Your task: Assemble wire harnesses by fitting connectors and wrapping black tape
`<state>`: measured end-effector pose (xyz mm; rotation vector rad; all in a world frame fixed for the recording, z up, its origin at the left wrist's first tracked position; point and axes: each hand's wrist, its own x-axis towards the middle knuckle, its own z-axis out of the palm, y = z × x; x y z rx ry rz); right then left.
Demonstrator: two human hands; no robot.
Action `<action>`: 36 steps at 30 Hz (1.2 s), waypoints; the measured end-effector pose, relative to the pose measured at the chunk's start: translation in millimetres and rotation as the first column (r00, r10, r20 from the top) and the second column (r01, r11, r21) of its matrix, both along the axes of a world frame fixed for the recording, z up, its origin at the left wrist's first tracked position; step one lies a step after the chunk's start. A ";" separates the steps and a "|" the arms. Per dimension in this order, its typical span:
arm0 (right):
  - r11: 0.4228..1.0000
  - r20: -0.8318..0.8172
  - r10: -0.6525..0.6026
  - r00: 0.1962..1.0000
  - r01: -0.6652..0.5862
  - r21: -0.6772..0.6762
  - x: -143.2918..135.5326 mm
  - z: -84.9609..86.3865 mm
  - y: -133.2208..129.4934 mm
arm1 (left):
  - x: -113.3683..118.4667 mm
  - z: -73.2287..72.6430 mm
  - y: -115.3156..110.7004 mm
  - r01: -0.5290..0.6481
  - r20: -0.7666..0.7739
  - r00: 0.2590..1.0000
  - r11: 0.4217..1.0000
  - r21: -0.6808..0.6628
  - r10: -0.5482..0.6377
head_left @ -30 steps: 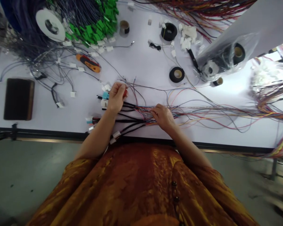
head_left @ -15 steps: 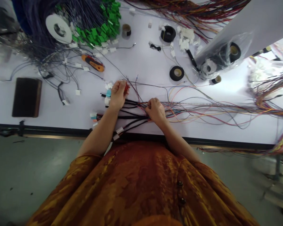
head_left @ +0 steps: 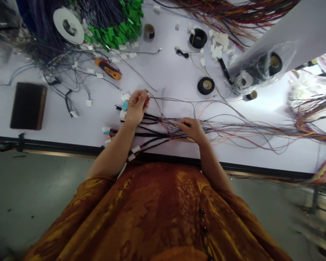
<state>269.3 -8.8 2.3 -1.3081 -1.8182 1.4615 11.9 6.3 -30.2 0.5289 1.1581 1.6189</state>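
My left hand (head_left: 136, 108) is closed around a small red connector (head_left: 146, 103), mostly covered by the fingers, with thin wires trailing from it to the right. Below and behind this hand lie black-taped harness branches (head_left: 152, 135) that end in white and blue connectors (head_left: 124, 106). My right hand (head_left: 193, 129) is over the bundle of loose coloured wires (head_left: 174, 125), its fingers curled with thumb and forefinger on the wires. Exactly which wires it pinches is hard to see. White connectors (head_left: 136, 149) hang near the table's front edge.
Black tape rolls (head_left: 205, 86) and an orange cutter (head_left: 108, 69) lie farther back. A dark box-shaped object (head_left: 28, 106) sits at the left. Green connectors (head_left: 116, 34) are heaped at the back, and a large white tube (head_left: 271, 32) slants across the right. The wires run on rightward along the table.
My right hand has moved to the right along the wires, away from the taped branches. My left hand stays in nearly the same place with the red connector. The view has shifted slightly.
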 end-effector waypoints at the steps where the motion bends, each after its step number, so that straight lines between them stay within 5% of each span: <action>1: 0.996 -0.091 -0.074 0.993 0.070 -0.048 1.6 -0.7 0.3 | 0.0 0.1 -0.1 -0.001 0.003 1.000 1.000 -0.002 0.001; 6: 0.894 -0.294 -0.444 0.846 0.396 -0.211 9.3 -1.8 7.6 | -1.0 -0.9 -2.0 -0.001 0.022 1.000 1.000 0.007 0.000; 12: 0.879 -0.418 -0.394 0.819 0.468 0.089 -7.9 37.2 31.9 | -4.3 -0.5 -4.6 0.023 0.101 0.995 1.000 -0.001 -0.023; 16: 0.902 -0.594 -0.232 0.770 0.399 0.164 -50.0 68.2 41.5 | -6.5 4.7 -7.3 0.029 0.186 0.982 1.000 -0.008 -0.027; 18: 0.920 -0.519 -0.121 0.846 0.293 0.262 -71.6 72.5 41.7 | -8.5 8.2 -8.5 0.043 0.231 0.972 0.999 0.005 -0.043; 21: 0.897 -0.235 0.027 0.972 0.080 0.434 -93.7 65.2 41.2 | -12.2 13.8 -9.9 0.078 0.294 0.952 0.997 0.026 -0.083; 26: 0.860 0.060 0.049 0.997 -0.073 0.504 -104.9 47.3 42.2 | -16.5 22.0 -12.6 0.126 0.345 0.931 0.992 0.002 -0.119; 36: 0.858 -0.015 0.033 0.999 -0.021 0.514 -104.9 30.8 40.4 | -17.7 28.3 -14.1 0.156 0.247 0.956 0.987 0.029 -0.159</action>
